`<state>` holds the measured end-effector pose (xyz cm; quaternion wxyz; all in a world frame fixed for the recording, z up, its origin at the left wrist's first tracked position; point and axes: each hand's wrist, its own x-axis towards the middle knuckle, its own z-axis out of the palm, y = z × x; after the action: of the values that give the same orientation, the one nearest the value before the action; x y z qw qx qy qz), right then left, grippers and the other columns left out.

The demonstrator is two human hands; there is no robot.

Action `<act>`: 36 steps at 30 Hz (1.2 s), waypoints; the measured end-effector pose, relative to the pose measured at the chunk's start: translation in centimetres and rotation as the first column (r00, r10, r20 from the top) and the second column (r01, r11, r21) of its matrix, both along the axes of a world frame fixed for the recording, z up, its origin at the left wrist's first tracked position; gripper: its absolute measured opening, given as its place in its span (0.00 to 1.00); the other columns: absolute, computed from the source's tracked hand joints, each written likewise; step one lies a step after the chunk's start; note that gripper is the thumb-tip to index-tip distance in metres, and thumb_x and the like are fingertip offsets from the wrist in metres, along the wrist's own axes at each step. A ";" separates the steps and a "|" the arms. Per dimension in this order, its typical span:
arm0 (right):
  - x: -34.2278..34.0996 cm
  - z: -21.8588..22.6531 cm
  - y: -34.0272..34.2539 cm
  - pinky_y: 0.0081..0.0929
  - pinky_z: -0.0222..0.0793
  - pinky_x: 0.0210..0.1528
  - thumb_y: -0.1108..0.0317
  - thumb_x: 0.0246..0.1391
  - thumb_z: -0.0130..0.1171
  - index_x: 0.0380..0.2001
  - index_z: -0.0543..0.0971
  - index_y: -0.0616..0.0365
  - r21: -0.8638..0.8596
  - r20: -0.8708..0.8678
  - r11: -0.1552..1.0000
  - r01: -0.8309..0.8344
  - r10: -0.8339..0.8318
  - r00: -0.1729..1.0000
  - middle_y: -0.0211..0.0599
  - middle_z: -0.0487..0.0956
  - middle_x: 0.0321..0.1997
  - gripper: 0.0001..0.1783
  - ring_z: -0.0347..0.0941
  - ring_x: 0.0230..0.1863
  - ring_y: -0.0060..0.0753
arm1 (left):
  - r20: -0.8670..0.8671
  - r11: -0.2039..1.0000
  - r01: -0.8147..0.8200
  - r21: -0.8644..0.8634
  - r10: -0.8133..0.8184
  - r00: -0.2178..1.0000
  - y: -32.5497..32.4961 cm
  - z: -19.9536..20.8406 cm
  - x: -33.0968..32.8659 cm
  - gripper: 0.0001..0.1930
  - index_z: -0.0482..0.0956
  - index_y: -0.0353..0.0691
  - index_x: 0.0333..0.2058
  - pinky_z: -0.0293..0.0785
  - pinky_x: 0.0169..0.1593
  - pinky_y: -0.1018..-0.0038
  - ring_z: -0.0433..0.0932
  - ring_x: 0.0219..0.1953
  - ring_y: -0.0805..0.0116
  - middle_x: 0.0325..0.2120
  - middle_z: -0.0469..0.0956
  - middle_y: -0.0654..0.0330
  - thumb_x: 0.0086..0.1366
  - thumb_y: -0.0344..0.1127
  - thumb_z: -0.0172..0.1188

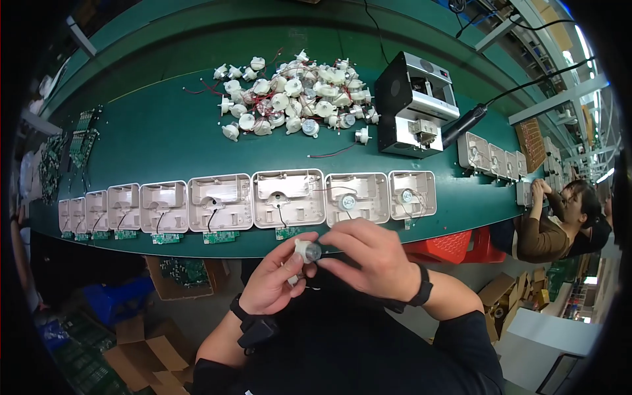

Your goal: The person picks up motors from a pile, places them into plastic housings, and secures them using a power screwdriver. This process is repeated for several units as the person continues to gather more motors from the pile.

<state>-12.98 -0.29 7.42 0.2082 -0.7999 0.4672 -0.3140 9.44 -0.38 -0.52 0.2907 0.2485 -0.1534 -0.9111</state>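
My left hand (268,282) is closed on a small white plastic motor unit (301,248) with a clear round cap, held up in front of the table's near edge. Beside the cap is my right hand (372,259), its thumb and forefinger apart on either side of the cap's end; whether they touch it is hard to see. Just beyond my hands runs a row of open white plastic housings (288,225). The two rightmost, one housing (375,213) and its neighbour (424,204), have round clear-capped units seated inside. Green circuit boards (220,237) hang on wires from several others.
A heap of white motor units (289,92) with red wires covers the far middle of the green table (158,141). Right of it stands a black and silver machine (421,99). More housings (487,156) and a co-worker (559,224) are at the right. Red stools (444,247) stand below the edge.
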 end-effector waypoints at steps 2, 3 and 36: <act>0.9 -0.7 -0.1 0.32 0.77 0.41 0.70 0.44 0.76 0.46 0.81 0.59 0.109 0.101 0.994 0.014 -0.025 0.995 0.40 0.80 0.41 0.23 0.80 0.40 0.42 | 0.039 0.998 -0.008 -0.056 0.010 0.999 -0.1 1.0 -0.1 0.20 0.67 0.40 0.63 0.74 0.29 0.83 0.77 0.40 0.74 0.54 0.76 0.55 0.77 0.40 0.52; 1.0 -0.8 -0.1 0.32 0.77 0.40 0.69 0.44 0.76 0.46 0.81 0.60 0.163 0.150 0.987 0.015 -0.040 0.988 0.40 0.80 0.41 0.24 0.80 0.39 0.42 | 0.058 0.996 -0.013 -0.084 0.018 0.998 -0.2 1.2 -0.1 0.20 0.67 0.40 0.63 0.74 0.29 0.82 0.78 0.41 0.73 0.54 0.76 0.56 0.77 0.40 0.52; 3.6 1.6 -1.8 0.28 0.78 0.36 0.72 0.54 0.70 0.53 0.78 0.61 0.646 0.146 0.732 -0.216 0.160 0.976 0.38 0.82 0.40 0.23 0.81 0.35 0.34 | 0.498 0.538 0.222 -0.814 0.447 0.743 1.1 2.0 4.7 0.26 0.73 0.34 0.59 0.82 0.44 0.72 0.85 0.42 0.65 0.42 0.85 0.52 0.65 0.33 0.69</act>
<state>-9.36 -2.10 8.98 0.5254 -0.7051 0.4556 -0.1385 14.17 0.76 1.44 0.3618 0.3923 -0.6414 -0.5512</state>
